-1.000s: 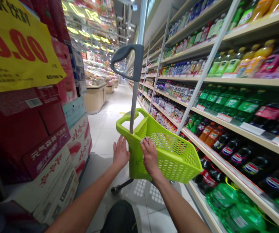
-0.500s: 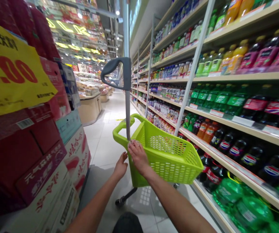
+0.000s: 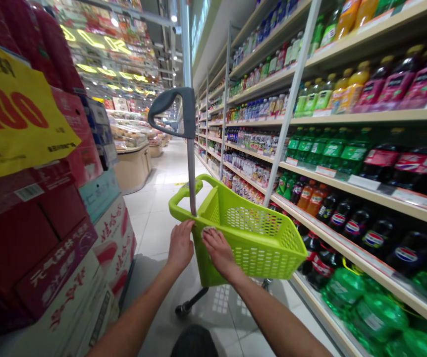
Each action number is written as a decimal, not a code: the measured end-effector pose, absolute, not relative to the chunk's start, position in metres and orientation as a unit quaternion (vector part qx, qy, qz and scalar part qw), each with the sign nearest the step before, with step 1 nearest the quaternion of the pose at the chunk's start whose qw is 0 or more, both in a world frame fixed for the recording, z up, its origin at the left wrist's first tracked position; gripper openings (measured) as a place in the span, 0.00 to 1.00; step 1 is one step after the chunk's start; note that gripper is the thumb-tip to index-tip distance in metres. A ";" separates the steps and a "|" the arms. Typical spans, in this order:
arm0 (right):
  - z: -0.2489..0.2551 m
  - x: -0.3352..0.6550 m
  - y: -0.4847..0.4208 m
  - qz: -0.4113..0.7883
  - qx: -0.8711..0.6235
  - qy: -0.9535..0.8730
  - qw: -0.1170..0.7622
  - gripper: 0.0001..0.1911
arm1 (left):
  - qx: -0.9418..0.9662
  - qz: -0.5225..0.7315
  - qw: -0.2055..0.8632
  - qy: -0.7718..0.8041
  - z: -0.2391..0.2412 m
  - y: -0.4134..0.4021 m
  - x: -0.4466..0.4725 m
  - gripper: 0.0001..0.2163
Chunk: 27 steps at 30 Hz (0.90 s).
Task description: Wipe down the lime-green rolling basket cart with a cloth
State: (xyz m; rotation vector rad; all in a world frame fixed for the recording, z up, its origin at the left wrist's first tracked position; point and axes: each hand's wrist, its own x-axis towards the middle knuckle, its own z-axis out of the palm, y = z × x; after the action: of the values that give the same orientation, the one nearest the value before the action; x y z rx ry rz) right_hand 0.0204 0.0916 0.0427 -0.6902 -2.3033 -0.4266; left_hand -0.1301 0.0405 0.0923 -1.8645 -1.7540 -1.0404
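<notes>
Green basket cart (image 3: 250, 238) parked on tiled floor (image 3: 146, 203); judged light, stiff, best taken by grey handle (image 3: 189, 114). Pale cloth (image 3: 210, 230) pressed to side by right hand (image 3: 220, 252); left hand (image 3: 181, 244) laid at edge, grip cannot be told.

Cart (image 3: 252, 242) between stacked cartons (image 3: 31, 223), left, and shelves (image 3: 350, 119) bearing bottles (image 3: 332, 148), right. Counter (image 3: 130, 171) beyond cart, left, packaged goods (image 3: 122, 135) seemingly atop.
</notes>
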 end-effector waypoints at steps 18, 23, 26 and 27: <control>-0.010 0.149 0.081 -0.139 -0.408 -0.841 0.329 0.25 | -0.786 -0.130 0.218 -0.563 0.079 0.063 -0.047 0.26; -0.001 0.163 0.092 -0.154 -0.435 -0.818 0.344 0.27 | -0.802 -0.108 0.203 -0.552 0.077 0.066 -0.025 0.27; -0.023 0.177 0.085 -0.150 -0.431 -0.832 0.315 0.25 | -0.810 -0.095 0.191 -0.546 0.075 0.067 -0.017 0.26; -0.028 0.181 0.082 -0.150 -0.428 -0.836 0.310 0.25 | -0.811 -0.095 0.189 -0.545 0.075 0.067 -0.016 0.26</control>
State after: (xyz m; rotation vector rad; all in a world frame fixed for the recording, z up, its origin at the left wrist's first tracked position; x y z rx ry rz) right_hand 0.1810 0.0815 -0.0279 -1.1317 -2.2071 -0.3959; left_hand -0.0157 0.0667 0.0745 -2.2810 -1.5317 -0.2677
